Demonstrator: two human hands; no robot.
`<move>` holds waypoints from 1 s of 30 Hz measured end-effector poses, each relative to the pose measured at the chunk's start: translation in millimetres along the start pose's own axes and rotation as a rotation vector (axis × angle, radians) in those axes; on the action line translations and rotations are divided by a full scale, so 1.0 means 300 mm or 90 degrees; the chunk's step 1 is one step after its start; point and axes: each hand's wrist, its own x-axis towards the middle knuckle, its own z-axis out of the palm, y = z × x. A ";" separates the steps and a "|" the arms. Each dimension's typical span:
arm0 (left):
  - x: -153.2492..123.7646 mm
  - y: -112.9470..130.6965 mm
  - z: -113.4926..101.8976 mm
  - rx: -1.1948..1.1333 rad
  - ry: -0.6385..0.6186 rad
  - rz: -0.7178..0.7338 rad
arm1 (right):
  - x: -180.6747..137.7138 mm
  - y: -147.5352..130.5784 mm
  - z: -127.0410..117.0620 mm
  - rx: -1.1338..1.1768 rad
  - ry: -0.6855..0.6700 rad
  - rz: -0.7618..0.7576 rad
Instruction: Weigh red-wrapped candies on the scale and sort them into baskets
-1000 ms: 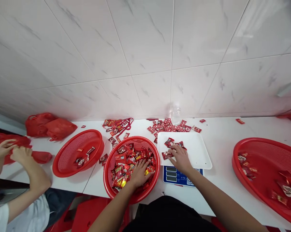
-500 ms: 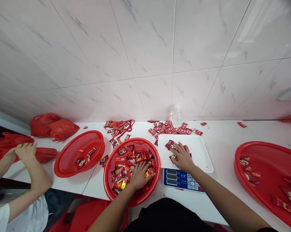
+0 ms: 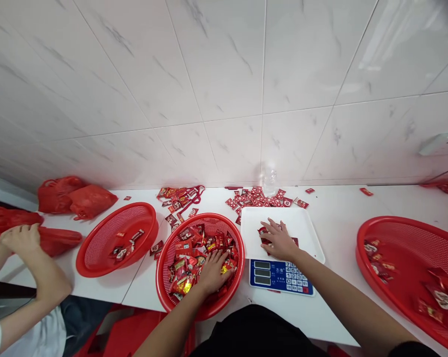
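Observation:
My left hand [image 3: 214, 271] lies with fingers spread on the wrapped candies [image 3: 188, 263] heaped in the middle red basket [image 3: 163, 292]. Over the white weighing tray [image 3: 305, 230] of a digital scale [image 3: 281, 276], my right hand [image 3: 279, 240] is spread above a few red candy packets [image 3: 263, 232], which it partly covers. Its fingers look apart and not closed round any packet. The scale's blue keypad panel faces me, just below that hand.
Left stands a red basket [image 3: 81, 265] with a few candies; right, a larger red basket [image 3: 361, 233]. Small red packets [image 3: 259, 198] lie behind the scale near a clear bottle [image 3: 270, 182]. Red bags [image 3: 93, 201] stand far left, near another person's hands [image 3: 23, 240].
My right hand has drawn the packets on the tray closer together beneath it. My left hand stays on the candies. The view has shifted slightly right.

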 end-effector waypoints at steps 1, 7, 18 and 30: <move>0.001 -0.003 0.003 -0.001 0.001 -0.002 | -0.023 0.007 0.002 0.000 0.017 0.015; 0.002 -0.003 0.003 -0.002 0.007 -0.006 | -0.096 0.031 0.064 -0.022 0.042 0.112; -0.001 0.001 -0.003 0.006 0.005 -0.007 | -0.022 0.093 0.076 -0.027 0.138 0.101; -0.002 0.010 -0.002 -0.010 0.018 -0.010 | 0.007 0.128 0.019 0.167 0.199 0.323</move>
